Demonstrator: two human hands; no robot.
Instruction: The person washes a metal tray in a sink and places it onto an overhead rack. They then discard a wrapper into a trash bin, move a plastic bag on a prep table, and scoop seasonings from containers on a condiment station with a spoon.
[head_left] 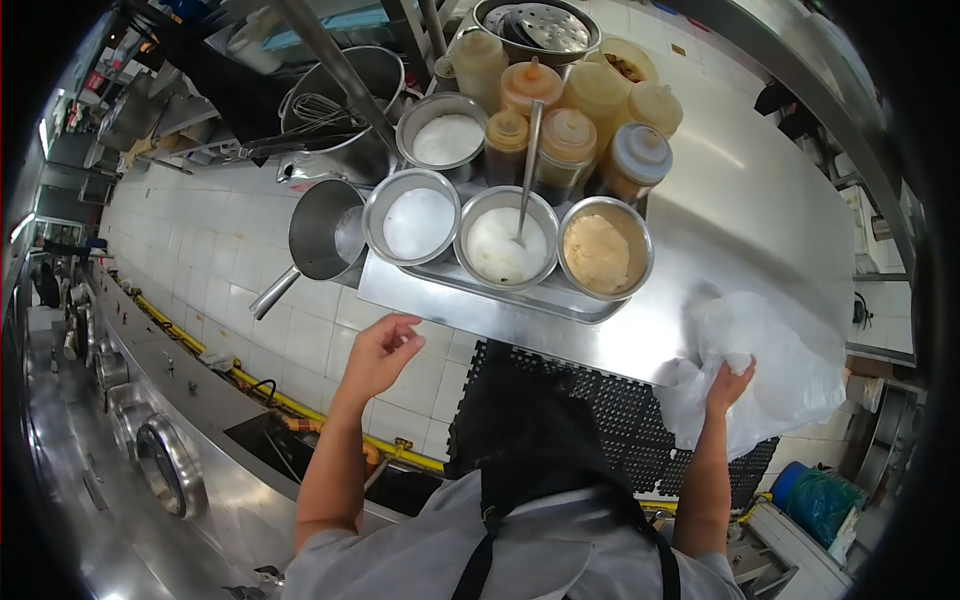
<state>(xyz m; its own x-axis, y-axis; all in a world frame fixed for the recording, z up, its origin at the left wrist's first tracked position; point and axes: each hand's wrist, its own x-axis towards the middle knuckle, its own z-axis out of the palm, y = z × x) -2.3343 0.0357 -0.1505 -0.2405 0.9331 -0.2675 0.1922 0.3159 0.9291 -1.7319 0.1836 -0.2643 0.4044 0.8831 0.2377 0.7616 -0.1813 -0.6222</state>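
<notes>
My right hand (732, 385) has its fingers closed on a crumpled, translucent white plastic bag (775, 365) at the right end of the metal table. The bag spreads over the table edge, and its contents, if any, cannot be made out. My left hand (383, 357) hangs in the air just off the table's front edge, fingers loosely bent and thumb apart, holding nothing. Nearest to it are a metal saucepan (312, 240) and a round metal tin of white powder (413, 222). Beside that stands another white-filled tin (490, 255) with a spoon (530, 170) in it, then one with tan powder (598, 252).
Several capped squeeze bottles (567, 140) crowd the tray (570, 305) behind the tins. A large pot (345, 150) with a whisk (322, 113) stands at the back left. Metal posts (335, 65) rise there. A black perforated mat (640, 420) lies on the tiled floor.
</notes>
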